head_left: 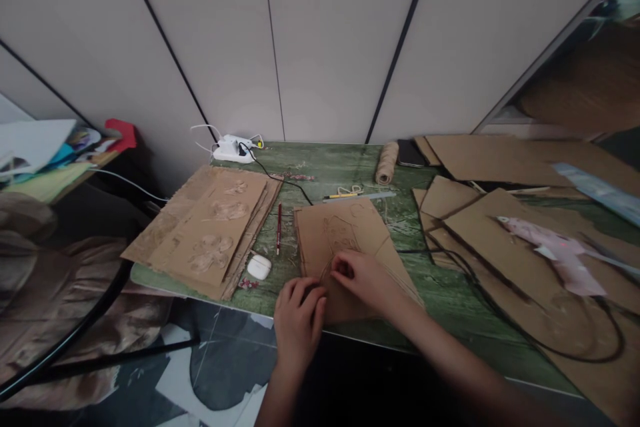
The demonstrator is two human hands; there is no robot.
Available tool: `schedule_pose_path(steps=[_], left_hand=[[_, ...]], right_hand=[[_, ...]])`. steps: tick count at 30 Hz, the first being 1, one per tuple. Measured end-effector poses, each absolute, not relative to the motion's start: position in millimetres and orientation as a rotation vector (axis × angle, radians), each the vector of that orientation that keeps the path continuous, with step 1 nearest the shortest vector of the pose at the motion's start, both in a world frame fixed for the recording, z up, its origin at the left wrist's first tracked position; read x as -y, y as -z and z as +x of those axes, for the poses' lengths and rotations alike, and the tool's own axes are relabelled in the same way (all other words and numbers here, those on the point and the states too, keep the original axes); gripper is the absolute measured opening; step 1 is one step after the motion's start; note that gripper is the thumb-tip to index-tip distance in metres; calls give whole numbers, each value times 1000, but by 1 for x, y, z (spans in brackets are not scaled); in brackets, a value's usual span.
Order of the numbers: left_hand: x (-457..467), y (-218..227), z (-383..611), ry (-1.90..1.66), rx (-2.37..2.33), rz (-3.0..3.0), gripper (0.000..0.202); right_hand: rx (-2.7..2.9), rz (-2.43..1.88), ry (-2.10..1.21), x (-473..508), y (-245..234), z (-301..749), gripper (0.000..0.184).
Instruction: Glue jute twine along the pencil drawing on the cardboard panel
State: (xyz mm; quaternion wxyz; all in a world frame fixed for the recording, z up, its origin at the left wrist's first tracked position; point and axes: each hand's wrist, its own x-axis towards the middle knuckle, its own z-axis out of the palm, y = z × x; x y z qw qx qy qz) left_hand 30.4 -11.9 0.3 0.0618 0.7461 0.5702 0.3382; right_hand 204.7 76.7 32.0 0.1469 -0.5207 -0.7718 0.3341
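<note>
A brown cardboard sheet [373,230] lies in front of me, with thin twine outlines [340,233] on its upper part. Over its middle, my right hand [363,278] is closed in a pinch on a thin strand that looks like twine; its fingertips are partly hidden. My left hand [299,313] rests at the sheet's near left corner. Its bent fingers are a little apart, with the fingertips touching the cardboard close to the right hand. More thin strands run across the sheet's right side, beside my right forearm.
Decorated cardboard sheets [215,233], a white earbud case [259,267] and a dark red pencil [279,228] lie left. Behind are a power strip [234,148], yellow pencil [343,195] and twine spool [387,163]. At right, a corded pink glue gun [560,250] lies on cardboard pieces [490,240].
</note>
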Motion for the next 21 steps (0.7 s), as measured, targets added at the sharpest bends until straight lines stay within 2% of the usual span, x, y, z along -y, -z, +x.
schedule_pose_path(steps=[10, 16, 21], left_hand=[[12, -2, 31, -1008, -1736, 2216, 22], [13, 1, 29, -958, -1723, 2248, 20], [14, 2, 29, -941, -1731, 2250, 20]], right_hand=[[2242, -1549, -841, -75, -27, 200, 8], [2171, -1403, -1072, -82, -22, 211, 11], [2280, -1484, -942, -80, -27, 209, 15]])
